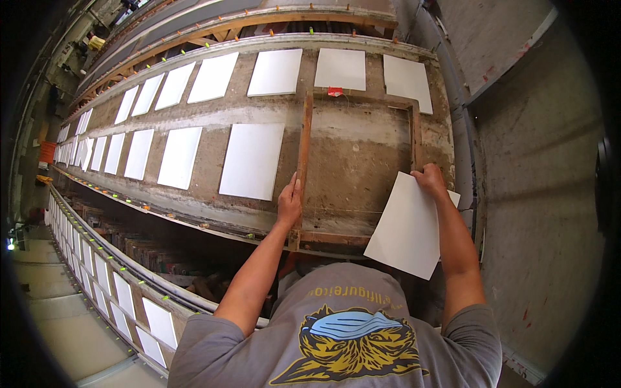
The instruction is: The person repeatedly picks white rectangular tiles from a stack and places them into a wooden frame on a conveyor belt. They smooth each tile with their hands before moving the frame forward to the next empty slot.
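Observation:
A rectangular wooden frame (306, 139) lies over the stained, long table, with the brown surface visible through it. My left hand (289, 204) is closed on its left bar near the lower end. My right hand (429, 180) is closed at the right bar, by the upper edge of a white sheet (402, 226). That sheet tilts across the frame's near right corner and reaches past the table's near edge, partly under my right forearm. Whether my right fingers also pinch the sheet, I cannot tell. At the frame's far bar sits a small red patch (335, 92).
White sheets (252, 161) lie in two rows along the long table (213, 116). More sheets (160, 322) rest on another table at the lower left. Small green and orange clips line the table rails (194, 223). A grey wall (537, 194) stands close on the right.

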The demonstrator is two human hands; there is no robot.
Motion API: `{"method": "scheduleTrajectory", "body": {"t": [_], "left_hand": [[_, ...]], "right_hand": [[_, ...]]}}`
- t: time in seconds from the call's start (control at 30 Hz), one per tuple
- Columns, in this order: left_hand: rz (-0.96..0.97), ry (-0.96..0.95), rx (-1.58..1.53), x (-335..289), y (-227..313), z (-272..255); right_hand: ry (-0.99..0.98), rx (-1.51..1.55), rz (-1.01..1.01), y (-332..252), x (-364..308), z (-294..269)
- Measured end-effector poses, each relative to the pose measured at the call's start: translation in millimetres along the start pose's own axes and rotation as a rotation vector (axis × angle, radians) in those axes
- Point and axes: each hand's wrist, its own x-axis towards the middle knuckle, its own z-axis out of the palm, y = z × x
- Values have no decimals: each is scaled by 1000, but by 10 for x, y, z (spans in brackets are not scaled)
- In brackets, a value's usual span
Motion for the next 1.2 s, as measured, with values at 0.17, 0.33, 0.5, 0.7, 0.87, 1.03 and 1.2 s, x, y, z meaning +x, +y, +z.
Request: {"method": "scheduleTrajectory", "body": {"t": [0.17,0.33,0.5,0.7,0.87,1.03,1.2], "left_hand": [[-24,-20,-4,-19,-26,78],[-24,-14,14,-35,-102,142],[43,47,142,-48,-95,170],[39,60,352,-56,125,94],[-27,20,291,-65,129,164],[73,80,213,-57,-147,306],[12,42,180,-90,-126,262]], "right_hand": [[56,60,-58,263,65,182],[91,69,-61,277,-1,239],[100,96,-68,379,66,333],[68,81,-15,234,-12,200],[78,32,11,314,0,174],[25,173,-41,751,236,-6],[-96,538,68,988,30,-604]]}}
